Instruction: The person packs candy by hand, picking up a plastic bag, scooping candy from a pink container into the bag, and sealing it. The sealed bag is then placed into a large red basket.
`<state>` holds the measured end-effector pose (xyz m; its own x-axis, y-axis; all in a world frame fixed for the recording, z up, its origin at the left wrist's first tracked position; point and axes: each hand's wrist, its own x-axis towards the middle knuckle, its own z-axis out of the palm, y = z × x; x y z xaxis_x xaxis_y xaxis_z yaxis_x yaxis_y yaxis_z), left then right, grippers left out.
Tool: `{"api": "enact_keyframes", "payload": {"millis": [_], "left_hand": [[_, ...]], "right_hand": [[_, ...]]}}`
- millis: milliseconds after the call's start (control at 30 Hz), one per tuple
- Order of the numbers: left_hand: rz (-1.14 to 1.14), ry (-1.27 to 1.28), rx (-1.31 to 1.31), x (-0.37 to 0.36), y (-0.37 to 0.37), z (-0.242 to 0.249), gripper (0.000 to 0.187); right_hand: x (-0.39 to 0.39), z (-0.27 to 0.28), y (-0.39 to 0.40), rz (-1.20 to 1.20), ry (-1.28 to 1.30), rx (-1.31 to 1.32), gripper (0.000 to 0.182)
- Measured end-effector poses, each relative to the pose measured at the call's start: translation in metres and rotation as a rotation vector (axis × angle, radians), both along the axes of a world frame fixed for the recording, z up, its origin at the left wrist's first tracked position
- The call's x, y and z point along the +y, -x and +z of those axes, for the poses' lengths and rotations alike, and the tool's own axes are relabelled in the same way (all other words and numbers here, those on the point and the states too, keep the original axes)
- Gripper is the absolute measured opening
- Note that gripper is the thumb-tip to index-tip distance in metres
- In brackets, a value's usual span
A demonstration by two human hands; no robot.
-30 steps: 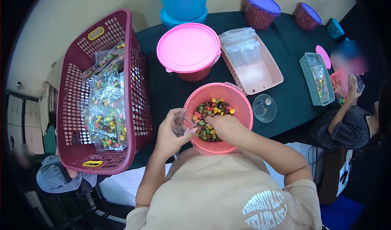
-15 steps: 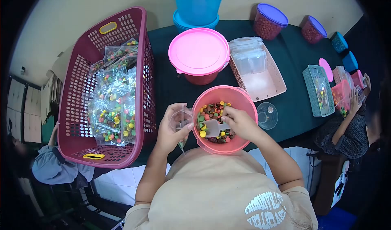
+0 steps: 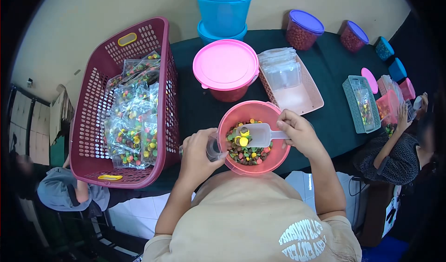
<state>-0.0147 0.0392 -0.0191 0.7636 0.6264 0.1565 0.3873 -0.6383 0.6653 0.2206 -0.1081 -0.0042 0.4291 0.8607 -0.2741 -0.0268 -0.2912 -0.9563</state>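
Note:
My right hand (image 3: 297, 131) holds the handle of a translucent white scoop (image 3: 260, 135) over the pink bucket (image 3: 279, 157). Yellow and brown candies sit at the scoop's left end. Below it, many colourful candies (image 3: 251, 156) lie in the bucket. At the bucket's left rim, my left hand (image 3: 200, 154) is wrapped round a clear plastic cup (image 3: 214, 147), whose contents I cannot make out.
A maroon basket (image 3: 162, 122) with filled bags stands left. Behind the bucket are a pink-lidded tub (image 3: 226, 66) and a tray (image 3: 309, 88) with plastic bags. People sit at both sides; blue tubs (image 3: 224, 11) stand at the back.
The scoop has risen out of the candies with a load on it, and my right hand has moved right and up. My left hand has brought the cup against the bucket's rim.

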Motion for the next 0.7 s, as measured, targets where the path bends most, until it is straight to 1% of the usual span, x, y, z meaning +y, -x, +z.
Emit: {"api": "enact_keyframes", "payload": {"millis": [67, 100, 167, 200, 267, 400, 467, 600, 667, 700], "left_hand": [[-0.059, -0.062, 0.075, -0.004, -0.002, 0.001, 0.063], [-0.069, -0.054, 0.081, -0.008, -0.004, 0.002, 0.063], [-0.103, -0.056, 0.053, -0.013, -0.011, 0.004, 0.063], [-0.102, -0.052, 0.051, -0.015, -0.013, 0.005, 0.063], [-0.081, -0.026, 0.020, -0.017, -0.015, 0.005, 0.062], [-0.052, 0.030, 0.001, -0.015, -0.013, 0.003, 0.062], [-0.007, 0.023, -0.001, -0.012, -0.013, 0.000, 0.062], [-0.031, 0.072, -0.052, -0.011, -0.014, 0.007, 0.063], [-0.059, 0.010, -0.054, -0.012, -0.016, 0.011, 0.063], [-0.063, 0.011, -0.053, -0.011, -0.017, 0.009, 0.063]], "right_hand": [[-0.002, 0.009, 0.001, 0.052, 0.004, 0.027, 0.011], [-0.001, 0.012, 0.004, 0.043, 0.012, 0.035, 0.011], [0.005, 0.021, 0.011, 0.089, 0.044, -0.110, 0.009], [0.007, 0.025, 0.012, 0.090, 0.048, -0.112, 0.009], [0.011, 0.032, 0.012, 0.154, 0.013, -0.292, 0.010], [0.020, 0.047, 0.012, 0.198, -0.007, -0.345, 0.010], [0.022, 0.057, 0.013, 0.236, 0.008, -0.465, 0.014], [0.024, 0.069, 0.024, 0.234, 0.028, -0.531, 0.014], [0.023, 0.071, 0.028, 0.268, -0.077, -0.723, 0.014], [0.021, 0.075, 0.031, 0.264, -0.075, -0.722, 0.014]]}}
